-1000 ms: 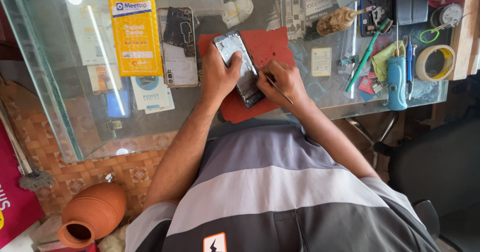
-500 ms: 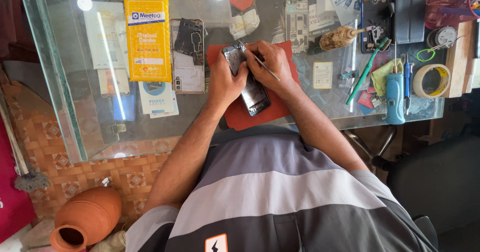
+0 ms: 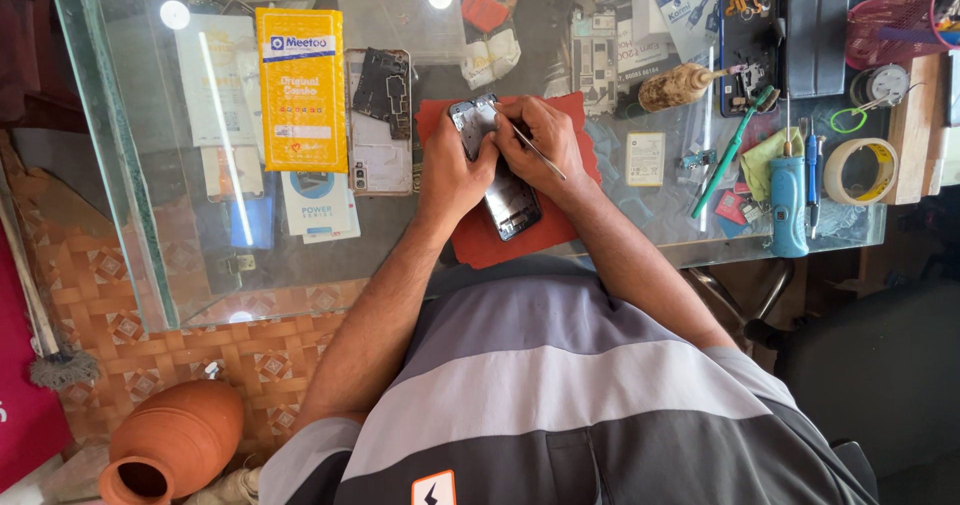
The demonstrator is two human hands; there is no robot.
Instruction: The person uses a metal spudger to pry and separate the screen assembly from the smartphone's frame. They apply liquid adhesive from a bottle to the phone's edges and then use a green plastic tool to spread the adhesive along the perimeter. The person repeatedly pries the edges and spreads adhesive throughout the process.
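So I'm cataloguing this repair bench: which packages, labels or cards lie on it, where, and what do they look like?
Yellow packet: flat upright rectangle, blue-and-white top strip, left of the open phone shell.
White card: below the packet, blue round mark.
Pale label: small rectangle, right of the red mat.
Blue-and-white card: top edge, right of centre, tilted.

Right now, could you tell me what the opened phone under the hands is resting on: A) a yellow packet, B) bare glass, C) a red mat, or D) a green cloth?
C: the opened phone, held by the left hand and right hand, lies on the red mat.
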